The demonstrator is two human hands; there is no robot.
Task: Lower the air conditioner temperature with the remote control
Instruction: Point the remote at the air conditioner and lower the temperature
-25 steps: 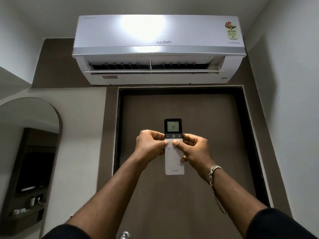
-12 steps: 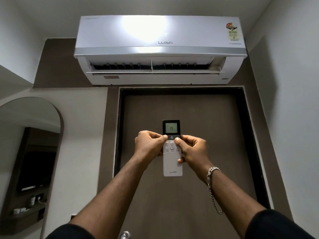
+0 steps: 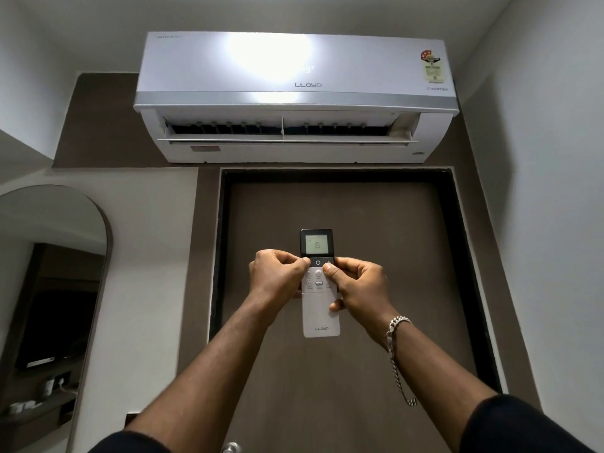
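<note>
Remote control (image 3: 320, 317) held upright below the air conditioner (image 3: 295, 96), in front of the brown door (image 3: 385, 243), display reading 19. Left hand (image 3: 276, 279) closed on the remote's left edge, thumb tip at the dark button strip under the display. Right hand (image 3: 358, 287) closed on the right edge, thumb on the plus button. Fingers of both hands wrapped narrow behind the casing. Air conditioner louvre open. Chain bracelet (image 3: 397, 358) hanging from right wrist.
</note>
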